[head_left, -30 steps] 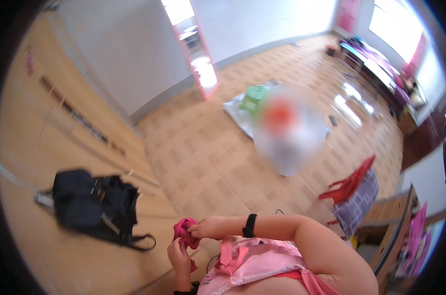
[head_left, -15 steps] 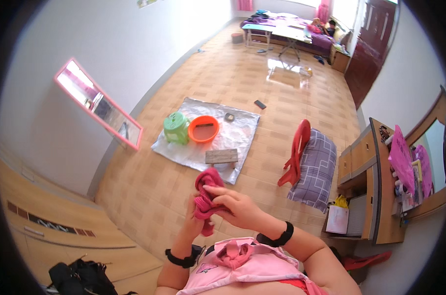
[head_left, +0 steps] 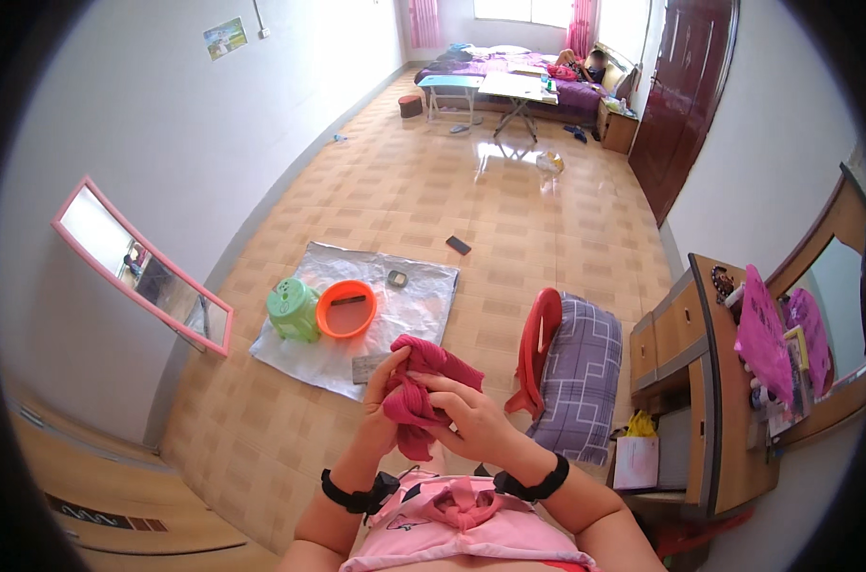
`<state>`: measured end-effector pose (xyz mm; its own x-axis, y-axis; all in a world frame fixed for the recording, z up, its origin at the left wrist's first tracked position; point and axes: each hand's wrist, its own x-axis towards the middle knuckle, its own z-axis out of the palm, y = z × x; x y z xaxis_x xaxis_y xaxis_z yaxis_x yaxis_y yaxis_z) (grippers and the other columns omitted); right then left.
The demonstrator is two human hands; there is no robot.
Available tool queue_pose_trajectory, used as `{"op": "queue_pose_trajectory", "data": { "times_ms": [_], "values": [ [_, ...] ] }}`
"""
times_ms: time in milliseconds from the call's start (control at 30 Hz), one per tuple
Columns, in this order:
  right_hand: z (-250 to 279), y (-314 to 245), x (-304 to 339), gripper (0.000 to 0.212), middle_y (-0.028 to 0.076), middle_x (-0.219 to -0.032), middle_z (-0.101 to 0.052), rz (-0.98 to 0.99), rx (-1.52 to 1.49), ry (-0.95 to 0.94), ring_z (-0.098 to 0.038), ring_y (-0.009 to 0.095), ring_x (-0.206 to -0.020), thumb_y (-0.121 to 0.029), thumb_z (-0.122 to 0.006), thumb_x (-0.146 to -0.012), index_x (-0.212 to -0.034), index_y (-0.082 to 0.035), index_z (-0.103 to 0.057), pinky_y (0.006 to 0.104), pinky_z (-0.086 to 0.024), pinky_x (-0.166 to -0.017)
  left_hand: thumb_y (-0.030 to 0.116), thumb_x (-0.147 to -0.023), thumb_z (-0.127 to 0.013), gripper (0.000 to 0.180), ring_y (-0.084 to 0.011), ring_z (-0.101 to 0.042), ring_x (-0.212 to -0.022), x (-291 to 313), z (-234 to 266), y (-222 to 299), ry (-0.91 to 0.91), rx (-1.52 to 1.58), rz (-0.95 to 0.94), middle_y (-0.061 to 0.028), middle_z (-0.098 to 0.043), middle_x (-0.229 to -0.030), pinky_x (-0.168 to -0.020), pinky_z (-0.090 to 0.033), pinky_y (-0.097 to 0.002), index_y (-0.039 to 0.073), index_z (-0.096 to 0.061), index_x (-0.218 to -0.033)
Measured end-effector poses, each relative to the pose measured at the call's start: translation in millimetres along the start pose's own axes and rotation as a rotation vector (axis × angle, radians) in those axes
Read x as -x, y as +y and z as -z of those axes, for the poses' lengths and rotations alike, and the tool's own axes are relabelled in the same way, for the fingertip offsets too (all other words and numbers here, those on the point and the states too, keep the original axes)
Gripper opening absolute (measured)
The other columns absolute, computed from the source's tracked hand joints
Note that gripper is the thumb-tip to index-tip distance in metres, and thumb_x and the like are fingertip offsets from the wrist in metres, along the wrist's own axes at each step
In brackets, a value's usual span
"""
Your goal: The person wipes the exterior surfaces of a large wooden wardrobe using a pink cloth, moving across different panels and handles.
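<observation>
A dark pink ribbed cloth (head_left: 443, 363) is bunched in front of my chest, held between both hands. My left hand (head_left: 380, 408) grips its left side, fingers wrapped round the folds. My right hand (head_left: 473, 418) pinches it from the right, fingers bent over a twisted part. One flap of the cloth sticks out to the upper right, and a loose end hangs below my hands. The exact kind of garment or cloth cannot be made out. Just behind the cloth, a small wooden stool (head_left: 364, 368) is mostly hidden by it and my left hand.
Ahead, a silver mat (head_left: 409, 305) holds a green plastic stool (head_left: 295, 307) and an orange basin (head_left: 346, 310). To the right stand a red chair (head_left: 538, 348), a checked cushion (head_left: 581, 381) and a wooden dresser (head_left: 729, 381). A pink-framed mirror (head_left: 152, 264) leans left. A person (head_left: 586, 67) is on the far bed.
My view has tilted up and turned right, so the room sits lower and further left. The cloth is spread wider, with a flap now out to the right; both hands still hold it.
</observation>
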<state>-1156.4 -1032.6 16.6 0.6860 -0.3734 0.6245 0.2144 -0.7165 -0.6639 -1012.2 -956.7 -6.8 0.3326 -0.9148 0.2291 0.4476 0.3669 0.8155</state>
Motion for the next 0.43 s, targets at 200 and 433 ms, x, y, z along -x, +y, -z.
{"op": "queue_pose_trajectory", "data": {
  "times_ms": [200,433],
  "values": [
    [16,74,-73,0.032,0.014,-0.127,-0.051,0.127,0.269,-0.006,-0.053,0.032,-0.113,-0.01,-0.069,-0.074,-0.1,-0.003,-0.053,0.0397,-0.047,-0.09,-0.004,-0.087,-0.051,0.043,-0.0178,-0.053,-0.111,-104,37,-12,-0.007,-0.131,-0.12,-0.0106,-0.054,-0.122,-0.094,-0.044,-0.0304,0.002,-0.045,-0.129],
    [30,149,-176,0.029,0.004,-0.131,-0.051,0.228,0.593,0.039,-0.051,0.02,-0.117,-0.028,-0.072,-0.074,-0.094,-0.015,-0.056,0.0358,-0.037,-0.102,0.001,-0.089,-0.05,0.037,-0.017,-0.055,-0.109,-256,95,27,-0.138,-0.576,-0.057,-0.0109,-0.058,-0.117,-0.095,-0.042,-0.029,0.003,-0.049,-0.126]
  ]
}}
